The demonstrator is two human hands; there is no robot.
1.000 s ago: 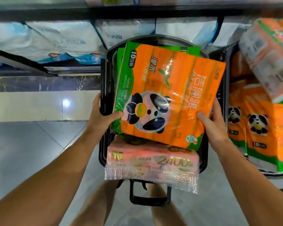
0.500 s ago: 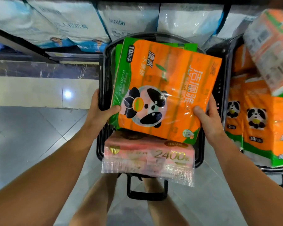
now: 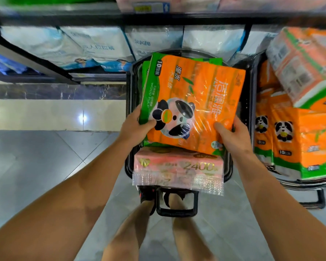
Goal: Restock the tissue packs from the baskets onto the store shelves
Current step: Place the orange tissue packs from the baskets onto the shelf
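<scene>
Nearest the camera, two bare forearms reach forward over the floor to a black basket (image 3: pixel 129 167). Its near end holds a pink pack (image 3: pixel 178 166), lying crosswise. Above that, the orange pack (image 3: pixel 193 102) is held tilted over the basket, its long axis running away from the person toward the shelf (image 3: pixel 158 16). Left hand (image 3: pixel 135 127) grips the near left corner, thumb curled over the face. Right hand (image 3: pixel 231 136) grips the near right corner, thumb on the face, fingers curled underneath. Both hands are about equally near; the pack's bulk lies ahead of them. Judgement: the lift must carry it forward and up. A second basket (image 3: pixel 297 182) of orange packs stands just to the right. White packs (image 3: pixel 94 44) fill the low shelf beyond.
</scene>
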